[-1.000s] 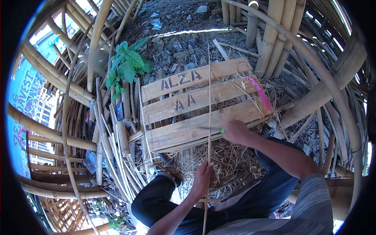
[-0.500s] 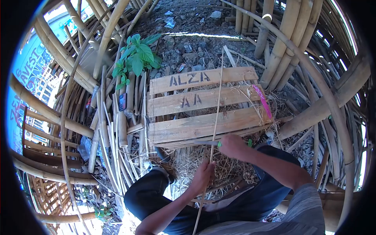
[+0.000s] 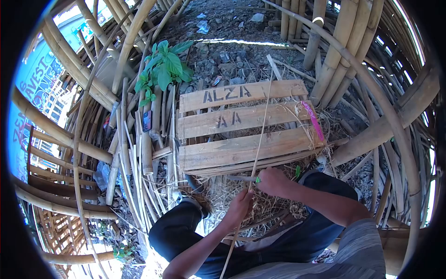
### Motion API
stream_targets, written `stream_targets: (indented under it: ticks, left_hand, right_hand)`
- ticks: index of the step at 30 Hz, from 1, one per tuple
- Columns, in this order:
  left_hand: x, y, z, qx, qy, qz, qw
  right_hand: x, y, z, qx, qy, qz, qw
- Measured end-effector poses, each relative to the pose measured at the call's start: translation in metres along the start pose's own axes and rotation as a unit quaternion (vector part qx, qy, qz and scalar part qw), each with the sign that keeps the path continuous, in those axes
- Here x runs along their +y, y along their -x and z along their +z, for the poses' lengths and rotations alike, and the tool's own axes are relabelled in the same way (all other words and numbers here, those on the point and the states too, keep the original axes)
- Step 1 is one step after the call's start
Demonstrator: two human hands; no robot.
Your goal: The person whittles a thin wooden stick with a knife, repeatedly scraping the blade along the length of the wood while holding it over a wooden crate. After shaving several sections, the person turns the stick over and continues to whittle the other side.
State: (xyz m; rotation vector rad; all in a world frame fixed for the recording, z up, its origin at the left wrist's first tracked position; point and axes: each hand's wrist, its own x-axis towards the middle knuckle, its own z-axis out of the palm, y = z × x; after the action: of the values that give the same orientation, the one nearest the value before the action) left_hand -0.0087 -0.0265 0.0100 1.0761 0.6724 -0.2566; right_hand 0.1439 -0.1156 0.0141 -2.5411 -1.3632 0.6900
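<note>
A long, thin bamboo strip [image 3: 263, 135] runs from my lap up across the slatted wooden crate [image 3: 213, 156]. My left hand [image 3: 239, 208] is closed round the strip below the crate's near edge. Just above and to its right, my right hand [image 3: 274, 182] grips a knife [image 3: 241, 178] with a green handle. Its dark blade points left and crosses the strip. Whether the edge cuts into the strip cannot be made out. Pale shavings [image 3: 274, 208] lie in a heap under both hands, between my knees.
A pink-handled tool [image 3: 312, 122] lies on the crate's right end. Cut bamboo sticks [image 3: 147, 153] and a phone [image 3: 147, 121] are at the left, by a leafy plant [image 3: 168, 65]. Thick bamboo poles [image 3: 346, 51] stand at the right, and rubble [image 3: 232, 60] covers the ground beyond.
My right hand with the knife has come down slightly along the strip, nearer my left hand. The strip has tilted, its top end to the right and its lower end to the left.
</note>
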Motion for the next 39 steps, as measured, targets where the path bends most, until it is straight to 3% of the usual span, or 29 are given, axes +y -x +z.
stream_targets:
  ticks: [1,4,8,10,11,13,15,17,19,20,22,23,27,28,32,34,35,37,39]
  left_hand:
    - [-0.008,-0.003,-0.001,0.003,-0.002,-0.003,1.0]
    - [-0.015,-0.006,0.003,0.015,-0.076,0.028,0.997]
    - [0.007,0.01,0.006,-0.013,-0.019,-0.001,1.0]
    - [0.01,0.011,0.006,-0.008,-0.029,0.002,1.0]
    - [0.01,0.011,0.006,-0.002,-0.042,0.003,0.999]
    - [-0.002,0.011,0.003,0.015,-0.117,0.044,0.992]
    - [-0.019,0.004,-0.006,0.051,-0.286,0.187,0.938]
    - [-0.008,0.01,-0.005,0.043,-0.318,0.174,0.931]
    - [0.008,0.02,0.004,0.003,-0.097,0.039,0.995]
    - [0.022,0.026,0.009,-0.001,-0.054,-0.019,0.998]
    - [0.029,0.024,0.0,-0.028,-0.007,-0.055,0.998]
    - [0.03,0.022,-0.004,-0.052,0.048,-0.092,0.993]
    - [0.027,0.022,-0.008,-0.055,0.061,-0.097,0.992]
    - [0.026,0.023,-0.007,-0.055,0.057,-0.105,0.991]
    - [0.027,0.017,0.001,-0.008,-0.013,-0.06,0.998]
    - [0.026,0.024,0.003,-0.011,-0.029,-0.063,0.998]
    - [0.024,0.029,0.008,-0.015,-0.036,-0.069,0.997]
    - [0.024,0.028,0.007,-0.044,-0.023,-0.066,0.997]
    - [0.021,0.026,0.004,-0.062,-0.022,-0.063,0.996]
  right_hand:
    - [0.003,0.0,-0.001,0.002,0.02,-0.007,1.0]
    - [0.044,-0.025,-0.014,0.095,0.002,0.13,0.987]
    - [0.05,-0.019,-0.028,0.129,0.02,0.138,0.982]
    - [0.026,-0.008,-0.009,0.019,0.037,0.039,0.998]
    - [0.016,-0.002,-0.005,0.02,0.037,0.04,0.998]
    - [-0.002,0.01,-0.005,0.0,0.03,-0.006,1.0]
    - [0.024,-0.005,-0.01,0.047,-0.016,0.091,0.995]
    - [0.061,-0.022,-0.016,0.105,-0.03,0.125,0.986]
    - [0.077,-0.026,-0.034,0.148,-0.001,0.154,0.977]
    - [0.071,-0.023,-0.03,0.157,-0.035,0.151,0.975]
    - [0.042,-0.007,-0.028,0.039,-0.099,0.114,0.988]
    - [0.024,0.0,-0.015,0.025,-0.084,0.08,0.993]
    - [0.0,0.011,-0.016,0.017,-0.014,0.016,1.0]
    - [0.012,0.005,-0.01,0.083,-0.016,0.022,0.996]
    - [0.038,-0.022,-0.009,0.119,0.042,0.029,0.992]
    - [0.058,-0.032,-0.018,0.17,-0.092,0.129,0.973]
    - [0.068,-0.033,-0.028,0.175,-0.095,0.129,0.972]
    - [0.079,-0.021,-0.064,0.112,-0.032,0.179,0.977]
    - [0.079,-0.026,-0.017,0.096,-0.054,0.101,0.989]
